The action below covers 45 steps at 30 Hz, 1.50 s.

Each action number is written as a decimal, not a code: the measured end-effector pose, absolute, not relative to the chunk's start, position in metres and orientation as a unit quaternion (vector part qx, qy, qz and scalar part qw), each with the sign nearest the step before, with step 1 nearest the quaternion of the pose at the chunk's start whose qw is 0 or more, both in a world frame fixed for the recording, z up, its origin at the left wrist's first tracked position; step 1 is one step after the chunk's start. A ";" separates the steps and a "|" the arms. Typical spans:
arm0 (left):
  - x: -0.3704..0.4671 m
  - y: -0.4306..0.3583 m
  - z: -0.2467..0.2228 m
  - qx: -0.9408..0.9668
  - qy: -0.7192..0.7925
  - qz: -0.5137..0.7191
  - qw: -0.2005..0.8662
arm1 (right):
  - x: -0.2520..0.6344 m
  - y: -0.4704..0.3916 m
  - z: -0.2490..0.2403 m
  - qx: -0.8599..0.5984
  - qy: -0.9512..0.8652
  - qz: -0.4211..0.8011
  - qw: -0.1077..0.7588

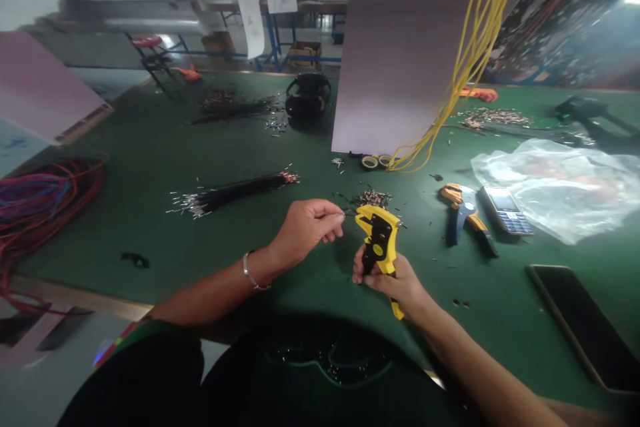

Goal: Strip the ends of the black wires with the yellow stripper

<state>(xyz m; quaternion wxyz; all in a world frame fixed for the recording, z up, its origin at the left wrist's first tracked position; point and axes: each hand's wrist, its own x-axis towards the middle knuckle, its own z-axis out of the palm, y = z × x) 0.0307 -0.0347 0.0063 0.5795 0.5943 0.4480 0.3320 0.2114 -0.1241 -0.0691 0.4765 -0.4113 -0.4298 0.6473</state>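
Note:
My right hand [387, 277] is wrapped round the grip of a yellow and black wire stripper [383, 240], its jaws pointing left. Just left of the jaws, my left hand [313, 227] pinches a thin dark wire [350, 214] between thumb and forefinger; the wire reaches toward the tool's mouth. Behind the stripper lies a small heap of short dark and coppery pieces [373, 197]. A bundle of black wires [240, 192], with silvery ends at the left and coppery ends at the right, rests on the green table [200, 147] beyond my left hand.
To the right lie an orange and blue tool [465, 213], a keypad phone [507, 211], a clear plastic bag [565, 180] and a large dark phone [583, 323]. Yellow wires [470, 73] hang from the shelf. Red and blue coils [45, 200] sit far left.

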 end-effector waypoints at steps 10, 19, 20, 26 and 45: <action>0.034 -0.032 -0.002 0.614 0.433 0.290 0.593 | 0.210 -0.123 -0.070 -0.365 -0.426 0.681 0.471; 0.034 -0.030 -0.002 0.615 0.444 0.270 0.594 | 0.211 -0.125 -0.069 -0.354 -0.422 0.702 0.451; 0.033 -0.029 -0.001 0.616 0.444 0.268 0.593 | 0.212 -0.125 -0.068 -0.352 -0.422 0.706 0.446; 0.029 -0.024 0.001 0.609 0.418 0.262 0.620 | 0.211 -0.125 -0.062 -0.303 -0.407 0.742 0.439; 0.027 -0.024 0.005 0.611 0.413 0.230 0.634 | 0.212 -0.127 -0.060 -0.261 -0.356 0.786 0.432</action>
